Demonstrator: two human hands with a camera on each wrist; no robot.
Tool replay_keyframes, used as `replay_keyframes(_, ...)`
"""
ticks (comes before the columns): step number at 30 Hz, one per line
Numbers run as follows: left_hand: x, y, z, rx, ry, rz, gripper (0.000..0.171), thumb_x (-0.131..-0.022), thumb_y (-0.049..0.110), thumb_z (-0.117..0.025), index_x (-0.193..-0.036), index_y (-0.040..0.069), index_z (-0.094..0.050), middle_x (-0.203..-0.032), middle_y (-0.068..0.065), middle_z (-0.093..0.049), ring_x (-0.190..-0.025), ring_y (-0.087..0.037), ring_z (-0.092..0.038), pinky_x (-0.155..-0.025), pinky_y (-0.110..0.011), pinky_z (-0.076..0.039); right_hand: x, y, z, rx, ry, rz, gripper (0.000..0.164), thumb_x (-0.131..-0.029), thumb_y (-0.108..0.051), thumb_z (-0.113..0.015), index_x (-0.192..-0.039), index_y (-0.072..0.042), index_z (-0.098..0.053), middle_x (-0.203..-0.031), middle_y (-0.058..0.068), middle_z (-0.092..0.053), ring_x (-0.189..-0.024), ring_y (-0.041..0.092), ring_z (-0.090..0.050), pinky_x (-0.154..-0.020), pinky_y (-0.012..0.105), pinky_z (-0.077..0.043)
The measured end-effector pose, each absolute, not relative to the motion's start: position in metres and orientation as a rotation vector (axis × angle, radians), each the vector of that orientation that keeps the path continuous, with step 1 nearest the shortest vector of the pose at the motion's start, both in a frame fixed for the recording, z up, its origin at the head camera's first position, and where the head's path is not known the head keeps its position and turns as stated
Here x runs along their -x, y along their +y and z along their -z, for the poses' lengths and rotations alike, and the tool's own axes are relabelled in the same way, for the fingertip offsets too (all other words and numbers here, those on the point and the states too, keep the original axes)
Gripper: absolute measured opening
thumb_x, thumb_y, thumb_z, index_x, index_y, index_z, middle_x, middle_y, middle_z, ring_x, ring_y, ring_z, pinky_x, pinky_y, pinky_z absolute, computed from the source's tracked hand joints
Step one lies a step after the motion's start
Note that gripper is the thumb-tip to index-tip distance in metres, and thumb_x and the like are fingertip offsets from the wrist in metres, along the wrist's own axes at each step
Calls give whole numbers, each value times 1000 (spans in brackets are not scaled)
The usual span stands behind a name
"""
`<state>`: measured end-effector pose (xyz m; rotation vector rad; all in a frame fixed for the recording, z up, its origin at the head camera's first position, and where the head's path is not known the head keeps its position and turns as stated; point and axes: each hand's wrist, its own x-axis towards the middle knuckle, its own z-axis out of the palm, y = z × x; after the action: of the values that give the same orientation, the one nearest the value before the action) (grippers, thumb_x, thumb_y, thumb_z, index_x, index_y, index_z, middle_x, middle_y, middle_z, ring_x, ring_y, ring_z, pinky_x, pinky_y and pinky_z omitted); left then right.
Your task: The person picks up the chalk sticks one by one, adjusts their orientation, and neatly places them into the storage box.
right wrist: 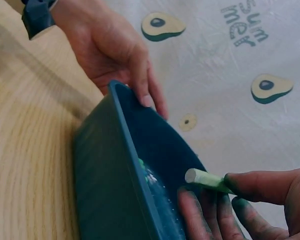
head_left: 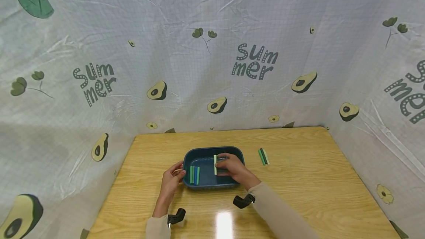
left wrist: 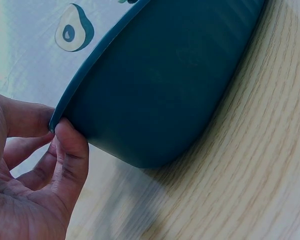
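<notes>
In the head view, the right hand (head_left: pixel 233 167) held the pale green stick (head_left: pixel 215 170) over the dark blue tray (head_left: pixel 212 187), long axis near to far, roughly parallel with, and right of, the row of sticks (head_left: pixel 195 175). In the left wrist view, the left hand (left wrist: pixel 35 175) pinched the tray's rim. In the right wrist view, the stick jutted beyond the right thumb.

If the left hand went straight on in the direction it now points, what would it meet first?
The left end of the tray, at once: the left hand already pinches its rim. Behind that wall, inside, the green and blue sticks seem next, though exact depth is unclear.
</notes>
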<state>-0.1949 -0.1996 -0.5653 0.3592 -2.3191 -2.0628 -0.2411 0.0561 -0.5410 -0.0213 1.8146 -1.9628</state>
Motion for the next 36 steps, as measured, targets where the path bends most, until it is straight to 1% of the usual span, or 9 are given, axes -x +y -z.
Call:
replay_keyframes(8,193,-199,562,-376,-2341,2070,44,-95,0,-59,-139,2,-53,-132,-22,-53,-95,-11,-59,-68,-22,-51,242,43,545,2,1846,1915,52,-89,-5,-65,-138,-1,-49,-113,20,-63,-90,22,-67,-81,46,-58)
replay_keyframes(16,193,-201,563,-375,-2342,2072,44,-95,-1,-59,-138,1,-53,-131,-22,-54,-94,-10,-59,-68,-22,-51,242,31,551,-51,1865,1873,50,-87,-4,-66,-135,1,-51,-104,17,-65,-86,22,-67,-77,44,-59)
replay_keyframes(20,193,-202,565,-372,-2345,2065,43,-94,-1,-59,-137,1,-54,-130,-22,-54,-93,-10,-59,-68,-22,-51,242,28,555,-63,1872,1857,50,-87,-2,-67,-134,2,-51,-105,19,-65,-88,25,-66,-75,42,-59)
replay_keyframes(27,194,-202,565,-358,-2330,2060,43,-94,-3,-58,-137,0,-54,-129,-23,-55,-89,-5,-59,-67,-21,-51,242,22,555,-63,1886,1825,49,-84,1,-68,-131,4,-52,-114,24,-61,-92,30,-66,-73,44,-59)
replay_keyframes(31,193,-203,565,-348,-2324,2066,43,-94,-3,-58,-137,-1,-54,-129,-25,-54,-89,-6,-59,-66,-21,-51,243,17,557,-73,1890,1805,49,-83,3,-68,-130,5,-53,-112,24,-62,-90,30,-67,-71,44,-59)
replay_keyframes(36,193,-203,565,-357,-2330,2074,44,-94,-3,-58,-137,0,-54,-130,-23,-54,-90,-8,-59,-67,-21,-51,244,12,560,-99,1894,1790,47,-82,5,-68,-127,5,-54,-107,23,-63,-88,29,-67,-70,43,-59)
